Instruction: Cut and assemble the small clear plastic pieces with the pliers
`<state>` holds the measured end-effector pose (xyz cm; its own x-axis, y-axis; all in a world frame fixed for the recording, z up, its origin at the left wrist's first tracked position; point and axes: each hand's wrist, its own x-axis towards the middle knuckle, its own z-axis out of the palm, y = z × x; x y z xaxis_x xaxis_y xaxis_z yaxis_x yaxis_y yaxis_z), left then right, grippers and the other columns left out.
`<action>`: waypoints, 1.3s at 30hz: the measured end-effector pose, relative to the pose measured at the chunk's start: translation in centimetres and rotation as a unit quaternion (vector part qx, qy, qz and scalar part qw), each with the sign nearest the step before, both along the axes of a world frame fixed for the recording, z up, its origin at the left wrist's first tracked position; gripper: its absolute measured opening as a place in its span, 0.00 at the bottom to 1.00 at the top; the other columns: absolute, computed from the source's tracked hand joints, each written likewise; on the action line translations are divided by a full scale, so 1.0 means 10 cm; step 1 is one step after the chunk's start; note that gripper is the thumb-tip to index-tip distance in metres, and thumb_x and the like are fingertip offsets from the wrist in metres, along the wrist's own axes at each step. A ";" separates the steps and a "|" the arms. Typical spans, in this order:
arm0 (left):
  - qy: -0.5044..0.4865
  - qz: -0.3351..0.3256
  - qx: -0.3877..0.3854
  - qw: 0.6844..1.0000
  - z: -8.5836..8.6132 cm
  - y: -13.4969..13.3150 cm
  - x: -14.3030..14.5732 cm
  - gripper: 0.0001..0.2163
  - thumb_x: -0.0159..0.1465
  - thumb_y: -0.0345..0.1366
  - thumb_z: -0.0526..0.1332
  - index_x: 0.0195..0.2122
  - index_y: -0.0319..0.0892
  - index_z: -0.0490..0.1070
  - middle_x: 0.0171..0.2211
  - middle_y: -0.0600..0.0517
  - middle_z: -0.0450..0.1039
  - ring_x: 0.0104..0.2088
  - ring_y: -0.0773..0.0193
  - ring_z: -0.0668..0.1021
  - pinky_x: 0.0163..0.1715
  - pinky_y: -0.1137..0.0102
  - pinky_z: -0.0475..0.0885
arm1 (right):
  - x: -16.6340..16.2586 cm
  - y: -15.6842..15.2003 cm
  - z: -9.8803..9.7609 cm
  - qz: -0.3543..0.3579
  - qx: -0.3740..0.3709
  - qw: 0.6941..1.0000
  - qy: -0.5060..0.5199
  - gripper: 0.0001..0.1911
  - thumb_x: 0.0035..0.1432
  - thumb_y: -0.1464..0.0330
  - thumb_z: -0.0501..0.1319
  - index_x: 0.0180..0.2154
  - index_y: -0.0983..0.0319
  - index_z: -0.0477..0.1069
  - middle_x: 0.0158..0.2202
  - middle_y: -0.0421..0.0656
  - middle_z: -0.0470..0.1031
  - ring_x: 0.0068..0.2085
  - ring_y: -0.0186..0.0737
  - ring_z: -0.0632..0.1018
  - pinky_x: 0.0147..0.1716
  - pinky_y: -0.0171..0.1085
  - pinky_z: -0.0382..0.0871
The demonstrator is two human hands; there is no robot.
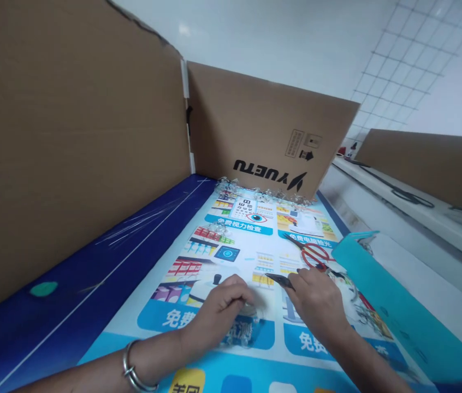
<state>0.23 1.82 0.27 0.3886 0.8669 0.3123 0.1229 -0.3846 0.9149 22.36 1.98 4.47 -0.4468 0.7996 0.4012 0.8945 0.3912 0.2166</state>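
Note:
My left hand (223,311), with a silver bangle on its wrist, rests on a printed blue-and-white poster (235,240) with its fingers curled over a small clear plastic piece (251,327). My right hand (317,300) is closed in a pinch on a thin dark flat piece (280,280), held just above the poster. The two hands are close together near the poster's lower middle. Red-handled scissors (315,254) lie just beyond my right hand.
Tall cardboard walls stand at the left (71,136) and back (264,131). Several small clear plastic pieces (264,192) lie along the back wall. A teal sheet (398,305) lies at the right. A white ledge and another cardboard panel (431,164) are beyond it.

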 end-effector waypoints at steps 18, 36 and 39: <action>0.055 -0.081 -0.118 0.988 0.02 0.13 -0.02 0.06 0.64 0.35 0.52 0.36 0.42 0.66 0.31 0.53 0.64 0.32 0.67 0.67 0.32 0.73 0.62 | 0.06 -0.06 -0.08 0.041 0.033 0.999 -0.007 0.04 0.55 0.73 0.55 0.32 0.62 0.69 0.25 0.42 0.65 0.29 0.39 0.63 0.29 0.40 0.50; 0.034 -0.067 -0.131 0.988 0.08 0.11 -0.01 0.10 0.61 0.39 0.55 0.28 0.39 0.68 0.29 0.53 0.65 0.32 0.66 0.68 0.34 0.72 0.62 | -0.07 -0.22 -0.03 0.075 0.077 0.992 -0.063 0.07 0.55 0.75 0.55 0.37 0.65 0.69 0.26 0.43 0.67 0.30 0.39 0.65 0.29 0.40 0.52; 0.025 -0.069 -0.138 0.988 0.08 0.12 -0.01 0.10 0.61 0.39 0.55 0.27 0.39 0.67 0.28 0.53 0.64 0.30 0.67 0.67 0.32 0.72 0.61 | -0.06 -0.21 -0.05 0.066 0.047 0.996 -0.040 0.06 0.55 0.74 0.55 0.36 0.64 0.69 0.26 0.43 0.67 0.30 0.40 0.65 0.30 0.40 0.52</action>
<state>0.09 3.03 1.06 0.5177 0.8542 0.0481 0.1352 -0.1372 0.9813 21.77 -0.08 3.94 -0.5786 0.6921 0.4314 0.8154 0.4784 0.3261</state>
